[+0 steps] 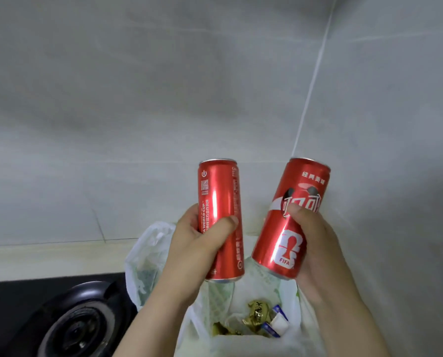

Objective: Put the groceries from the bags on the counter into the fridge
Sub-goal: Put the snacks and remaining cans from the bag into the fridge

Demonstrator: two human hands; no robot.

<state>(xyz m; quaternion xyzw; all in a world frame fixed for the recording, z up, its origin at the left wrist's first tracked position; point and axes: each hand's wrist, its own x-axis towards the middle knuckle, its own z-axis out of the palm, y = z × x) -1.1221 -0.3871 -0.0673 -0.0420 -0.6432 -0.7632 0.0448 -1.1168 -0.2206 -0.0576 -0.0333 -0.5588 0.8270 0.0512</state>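
Note:
Two slim red cola cans are held up above an open white plastic bag (pixel 148 256) on the counter. My left hand (pixel 202 243) grips the left can (pixel 219 191), which stands upright with small print facing me. My right hand (pixel 310 243) grips the right can (pixel 300 191), tilted a little to the right, its white logo and a FIFA mark showing. Inside the bag lie gold-wrapped sweets (pixel 256 314) and small blue-and-white packets (pixel 277 323).
A black gas hob with a round burner (pixel 79 325) lies at the lower left, right beside the bag. A pale counter edge (pixel 48 256) runs behind it. Grey tiled walls (pixel 163 99) meet in a corner on the right.

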